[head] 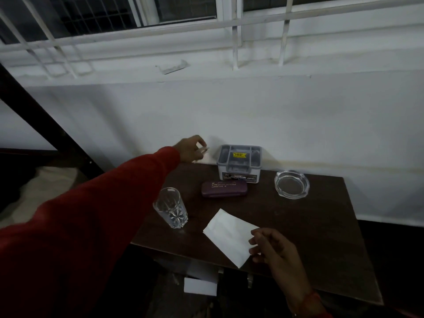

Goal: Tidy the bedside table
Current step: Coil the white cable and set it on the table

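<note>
On the dark wooden bedside table, my left hand, in a red sleeve, reaches to the back left corner by the wall. Its fingers pinch a small pale object that is too blurred to identify. My right hand is at the front edge, fingers curled on the near corner of a white folded napkin lying flat. A clear cut glass stands upright at the left. A purple spectacle case lies in front of a grey lidded plastic box. A glass ashtray sits at the back right.
A white wall runs directly behind the table, with a barred window above it. A dark slanted beam stands at the left. Below the front edge hang metal fittings, with a white card underneath.
</note>
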Tool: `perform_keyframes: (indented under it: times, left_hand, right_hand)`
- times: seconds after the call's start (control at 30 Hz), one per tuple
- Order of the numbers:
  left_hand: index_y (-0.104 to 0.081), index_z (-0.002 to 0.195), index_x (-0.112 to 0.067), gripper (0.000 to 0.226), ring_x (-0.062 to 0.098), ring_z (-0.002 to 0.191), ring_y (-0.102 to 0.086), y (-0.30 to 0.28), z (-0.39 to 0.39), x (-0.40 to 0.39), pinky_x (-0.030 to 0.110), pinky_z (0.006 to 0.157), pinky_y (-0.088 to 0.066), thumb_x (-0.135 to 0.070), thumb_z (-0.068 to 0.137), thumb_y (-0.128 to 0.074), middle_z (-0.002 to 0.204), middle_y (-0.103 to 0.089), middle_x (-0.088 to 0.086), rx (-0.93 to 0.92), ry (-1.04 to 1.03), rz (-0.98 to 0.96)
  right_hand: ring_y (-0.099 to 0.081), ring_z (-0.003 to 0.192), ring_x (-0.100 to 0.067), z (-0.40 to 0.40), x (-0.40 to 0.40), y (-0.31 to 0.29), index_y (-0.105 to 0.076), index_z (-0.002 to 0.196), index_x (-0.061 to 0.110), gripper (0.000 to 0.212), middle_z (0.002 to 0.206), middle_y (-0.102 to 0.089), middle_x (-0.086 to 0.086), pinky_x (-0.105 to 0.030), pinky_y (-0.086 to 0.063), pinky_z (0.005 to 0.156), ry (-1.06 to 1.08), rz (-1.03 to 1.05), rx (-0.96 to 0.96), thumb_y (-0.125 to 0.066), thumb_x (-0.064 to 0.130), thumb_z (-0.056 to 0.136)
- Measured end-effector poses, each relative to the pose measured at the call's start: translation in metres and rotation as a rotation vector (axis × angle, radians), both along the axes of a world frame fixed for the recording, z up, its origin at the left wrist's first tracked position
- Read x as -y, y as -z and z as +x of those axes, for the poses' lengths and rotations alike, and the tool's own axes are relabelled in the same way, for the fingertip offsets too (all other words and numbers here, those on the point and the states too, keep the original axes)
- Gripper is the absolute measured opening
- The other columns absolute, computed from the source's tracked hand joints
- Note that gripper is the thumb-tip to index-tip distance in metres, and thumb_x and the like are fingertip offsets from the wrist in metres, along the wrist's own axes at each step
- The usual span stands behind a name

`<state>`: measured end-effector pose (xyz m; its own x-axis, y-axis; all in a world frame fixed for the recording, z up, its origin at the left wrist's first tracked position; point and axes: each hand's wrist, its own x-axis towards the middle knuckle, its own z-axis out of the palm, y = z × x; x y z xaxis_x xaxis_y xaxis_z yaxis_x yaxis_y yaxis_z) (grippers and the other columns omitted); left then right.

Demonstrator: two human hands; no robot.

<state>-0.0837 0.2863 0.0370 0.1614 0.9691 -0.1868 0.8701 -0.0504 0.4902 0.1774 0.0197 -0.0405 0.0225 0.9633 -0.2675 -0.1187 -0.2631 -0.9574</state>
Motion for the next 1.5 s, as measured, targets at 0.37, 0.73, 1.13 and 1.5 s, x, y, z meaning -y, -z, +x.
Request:
perform_keyframes:
  times: [0.37, 0.73, 1.13, 1.5]
  left_hand:
    - [-0.069, 0.121, -0.005, 0.030, 0.024, 0.095, -0.072, 0.009, 0.100, 0.214, 0.033, 0.078, -0.062, -0.003, 0.092, -0.064, 0.114, -0.074, 0.016, 1.305, -0.207, -0.458]
    - [-0.066, 0.129, -0.010, 0.031, 0.028, 0.104, -0.073, 0.045, 0.123, 0.239, 0.035, 0.082, -0.062, -0.015, 0.099, -0.059, 0.119, -0.075, 0.011, 1.248, -0.253, -0.348]
    - [-0.061, 0.125, -0.015, 0.043, 0.026, 0.097, -0.073, 0.052, 0.132, 0.244, 0.037, 0.075, -0.061, -0.030, 0.086, -0.075, 0.115, -0.074, 0.011, 1.329, -0.291, -0.414]
    - [-0.061, 0.110, -0.008, 0.019, 0.031, 0.081, -0.077, 0.048, 0.136, 0.245, 0.037, 0.068, -0.064, -0.022, 0.098, -0.064, 0.096, -0.076, 0.013, 1.329, -0.330, -0.271]
  right_hand:
    - [-0.073, 0.090, -0.028, 0.001, -0.012, -0.025, -0.071, 0.116, 0.021, 0.039, 0.105, -0.076, -0.012, -0.035, -0.060, 0.067, 0.051, 0.128, -0.291, -0.062, 0.046, 0.088]
    - [-0.071, 0.081, -0.017, 0.022, -0.018, -0.006, -0.076, 0.101, 0.007, 0.014, 0.087, -0.078, -0.003, -0.033, -0.059, 0.066, 0.295, 0.203, -0.080, -0.065, 0.010, 0.094]
    - [-0.073, 0.094, -0.029, 0.015, -0.023, 0.000, -0.074, 0.109, 0.002, 0.021, 0.100, -0.076, -0.015, -0.042, -0.059, 0.085, 0.383, 0.255, 0.153, -0.066, 0.013, 0.094]
    - [-0.052, 0.076, -0.014, 0.015, -0.018, -0.001, -0.065, 0.108, -0.010, 0.024, 0.091, -0.063, -0.016, -0.034, -0.046, 0.075, 0.300, 0.493, 0.823, -0.050, 0.006, 0.097]
